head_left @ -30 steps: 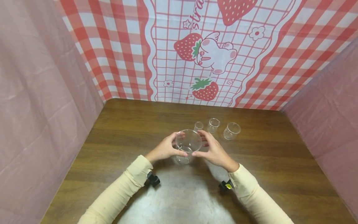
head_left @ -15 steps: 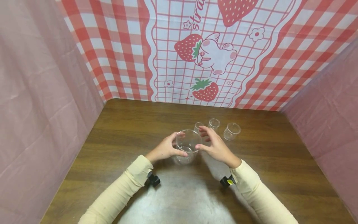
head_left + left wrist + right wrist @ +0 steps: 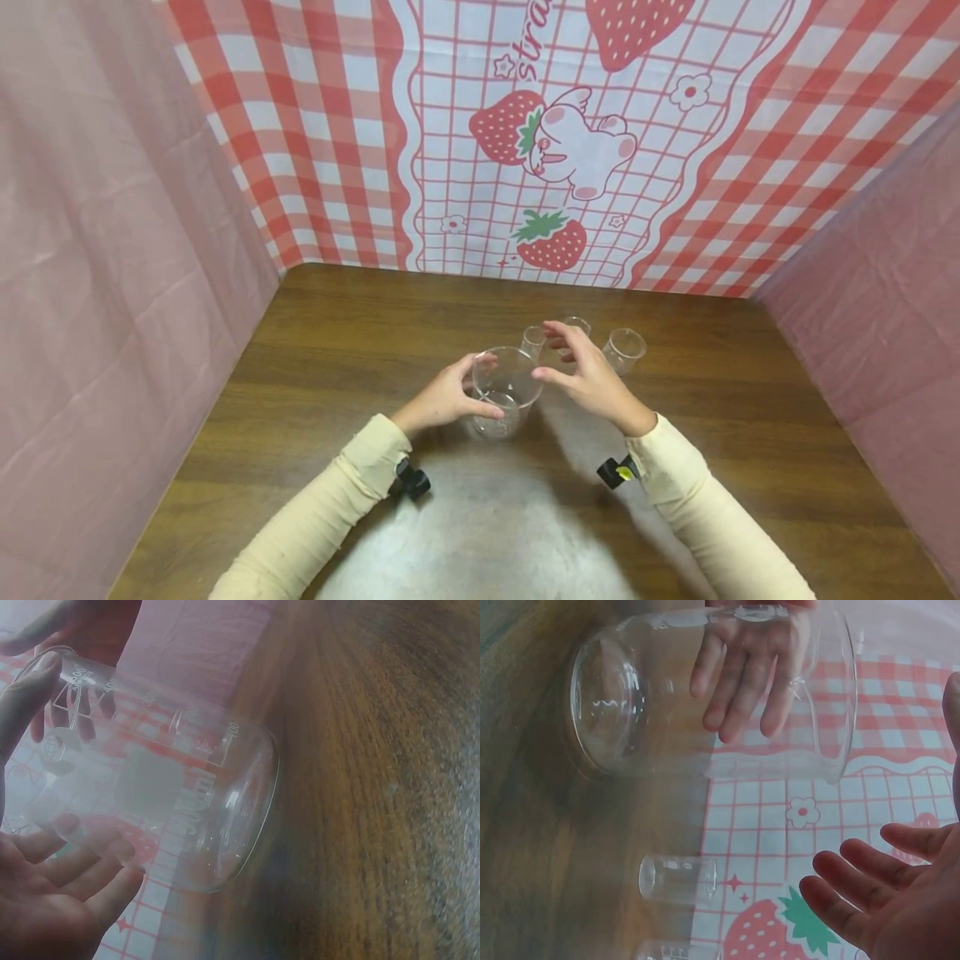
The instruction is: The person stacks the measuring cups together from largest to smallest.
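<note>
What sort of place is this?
Probably a curtained-off recording booth: pink curtains at both sides, a strawberry-print cloth behind the wood-look table, and black wrist cameras on the person. Glass beakers aside, nothing visible suggests a lab.

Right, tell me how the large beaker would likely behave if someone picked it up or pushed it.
The large beaker is probably stiff and fragile: its clear, glossy walls look like glass. That smooth surface could prove slippery. Upright on a wide base, it would likely slide under a low push but might tip if pushed near the rim.
</note>
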A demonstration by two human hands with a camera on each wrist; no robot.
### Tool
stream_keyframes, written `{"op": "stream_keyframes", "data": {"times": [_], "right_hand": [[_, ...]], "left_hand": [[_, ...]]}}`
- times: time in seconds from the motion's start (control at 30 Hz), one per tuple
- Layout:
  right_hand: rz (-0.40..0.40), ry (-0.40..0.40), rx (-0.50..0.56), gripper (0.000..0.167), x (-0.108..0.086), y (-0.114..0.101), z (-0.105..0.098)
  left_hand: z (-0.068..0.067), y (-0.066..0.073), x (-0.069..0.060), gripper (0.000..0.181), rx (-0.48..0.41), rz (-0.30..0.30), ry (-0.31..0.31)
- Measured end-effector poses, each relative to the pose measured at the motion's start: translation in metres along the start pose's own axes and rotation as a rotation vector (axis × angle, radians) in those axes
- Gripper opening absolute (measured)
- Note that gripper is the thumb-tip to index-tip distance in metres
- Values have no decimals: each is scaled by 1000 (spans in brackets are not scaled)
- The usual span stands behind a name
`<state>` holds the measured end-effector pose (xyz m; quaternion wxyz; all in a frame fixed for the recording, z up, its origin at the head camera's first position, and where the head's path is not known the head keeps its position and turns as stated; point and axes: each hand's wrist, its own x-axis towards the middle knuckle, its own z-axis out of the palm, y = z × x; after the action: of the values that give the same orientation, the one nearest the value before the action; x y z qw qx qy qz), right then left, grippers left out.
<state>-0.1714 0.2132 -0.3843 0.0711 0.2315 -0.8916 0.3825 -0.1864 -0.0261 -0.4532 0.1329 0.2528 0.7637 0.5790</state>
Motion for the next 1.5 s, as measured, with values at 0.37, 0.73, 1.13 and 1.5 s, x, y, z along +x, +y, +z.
{"op": "stream_keyframes", "data": {"times": [0.37,0.73,1.13,1.5], "right_hand": [[23,11,1,68,5,3,-8],[44,29,-18,68,5,9,-13],[79,25,-36,67,8,12,-20],[115,30,-82,69,16,16,-27]], "left_hand": [[-1,2,0,83,-8,4,1],[-1,2,0,82,-11,-11,-2],[0,0,-2,84,-6,-27,-11],[-1,3,-1,83,-11,-22,-6]]}}
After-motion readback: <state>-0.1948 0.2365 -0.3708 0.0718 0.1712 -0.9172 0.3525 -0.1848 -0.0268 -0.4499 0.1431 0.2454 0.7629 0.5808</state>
